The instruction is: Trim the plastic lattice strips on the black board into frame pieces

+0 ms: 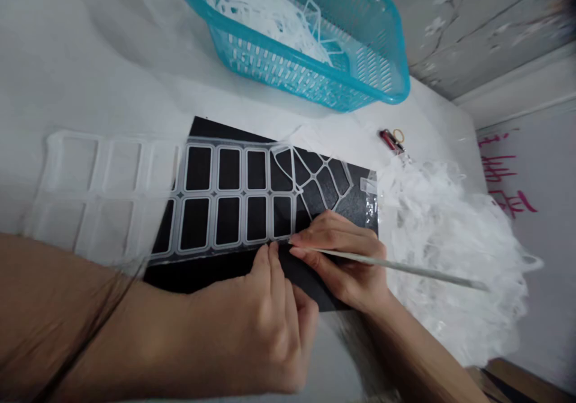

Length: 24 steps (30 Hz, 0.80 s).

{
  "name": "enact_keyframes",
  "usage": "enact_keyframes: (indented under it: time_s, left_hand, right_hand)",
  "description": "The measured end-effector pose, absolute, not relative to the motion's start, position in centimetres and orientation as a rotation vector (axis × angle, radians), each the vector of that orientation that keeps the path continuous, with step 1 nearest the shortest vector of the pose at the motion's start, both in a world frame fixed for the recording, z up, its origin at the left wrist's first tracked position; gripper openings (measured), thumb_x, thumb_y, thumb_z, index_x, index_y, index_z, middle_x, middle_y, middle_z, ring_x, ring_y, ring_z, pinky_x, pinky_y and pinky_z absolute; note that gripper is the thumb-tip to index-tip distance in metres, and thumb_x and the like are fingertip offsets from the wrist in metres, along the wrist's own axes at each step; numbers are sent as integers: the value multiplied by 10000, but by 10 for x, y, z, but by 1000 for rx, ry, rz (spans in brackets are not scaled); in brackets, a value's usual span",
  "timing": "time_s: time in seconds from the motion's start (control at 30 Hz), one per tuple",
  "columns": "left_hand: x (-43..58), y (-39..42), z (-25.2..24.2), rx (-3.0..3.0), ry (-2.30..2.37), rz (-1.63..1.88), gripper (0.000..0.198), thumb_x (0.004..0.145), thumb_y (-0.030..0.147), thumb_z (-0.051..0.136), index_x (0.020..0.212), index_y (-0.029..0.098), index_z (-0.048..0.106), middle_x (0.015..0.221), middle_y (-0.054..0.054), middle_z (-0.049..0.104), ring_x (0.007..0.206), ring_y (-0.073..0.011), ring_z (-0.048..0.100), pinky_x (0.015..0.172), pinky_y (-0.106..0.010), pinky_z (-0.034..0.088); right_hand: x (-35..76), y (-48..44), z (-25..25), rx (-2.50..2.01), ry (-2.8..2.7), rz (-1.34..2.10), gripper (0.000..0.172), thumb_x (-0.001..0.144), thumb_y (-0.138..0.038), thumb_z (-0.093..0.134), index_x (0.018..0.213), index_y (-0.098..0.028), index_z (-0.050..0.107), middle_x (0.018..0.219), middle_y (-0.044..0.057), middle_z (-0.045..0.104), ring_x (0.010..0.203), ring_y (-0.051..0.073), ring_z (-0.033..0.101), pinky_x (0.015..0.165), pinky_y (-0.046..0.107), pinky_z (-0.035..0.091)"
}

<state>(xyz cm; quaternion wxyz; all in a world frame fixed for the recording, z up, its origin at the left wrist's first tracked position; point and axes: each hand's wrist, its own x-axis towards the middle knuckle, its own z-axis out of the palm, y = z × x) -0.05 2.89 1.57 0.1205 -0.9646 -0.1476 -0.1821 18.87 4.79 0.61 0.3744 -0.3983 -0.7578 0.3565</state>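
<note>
Translucent grid sheet [228,194] stretches from nine o'clock to centre, partly over a black mat [193,280]. Left hand's [270,313] fingertips press together at its near edge; right hand [348,262] pinches a thin pale stick [405,265]. Blue basket [281,64] sits at twelve, scrap heap [454,259] at four.

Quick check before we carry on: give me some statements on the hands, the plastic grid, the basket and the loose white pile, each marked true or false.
1. The right hand holds a thin pale tool. True.
2. The clear plastic grid lies wholly over the black mat. False: its left part extends past the mat over the white table.
3. The blue basket contains white scraps. True.
4. The left hand is inside the basket. False: its fingertips are at the grid's lower edge.
5. The loose white pile lies right of the mat in the picture. True.
</note>
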Motion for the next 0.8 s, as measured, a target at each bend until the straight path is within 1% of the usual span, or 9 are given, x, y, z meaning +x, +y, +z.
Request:
enact_keyframes:
  time_s: [0.1,0.2,0.4,0.63,0.8]
  left_hand:
    - [-1,30,14,-2799,-426,-544,227,867,281,530,832,130,695,657,-94,717,641,-284,721,639,-405,643]
    - [-1,30,14,-2796,-428,-535,228,867,279,532,830,124,695,675,-107,724,646,-293,723,617,-401,638]
    - [0,31,14,-2787,-437,-542,235,872,285,530,826,137,706,651,-88,713,611,-269,710,589,-370,628]
    - [2,31,12,-2773,-455,-569,242,876,281,521,814,138,705,659,-102,719,599,-250,703,558,-341,608]
    - [2,31,11,-2780,-507,-543,203,859,277,569,808,138,708,669,-98,723,625,-249,704,546,-337,597]
  right_hand:
    - [189,48,5,-986,-1945,900,238,807,-66,704,952,-251,739,819,24,779,666,165,680,615,331,574]
    - [189,49,5,-990,-1949,901,243,811,-63,696,955,-256,738,818,21,776,668,168,683,621,334,575]
    - [189,48,4,-985,-1934,927,271,792,-37,706,964,-244,745,824,34,781,674,170,681,625,340,571]
    - [190,48,5,-994,-1942,956,300,805,-40,694,979,-280,740,837,29,779,694,183,691,635,355,581]
    - [191,48,4,-1007,-1947,980,297,805,-51,702,976,-290,741,850,17,782,694,186,692,642,372,575]
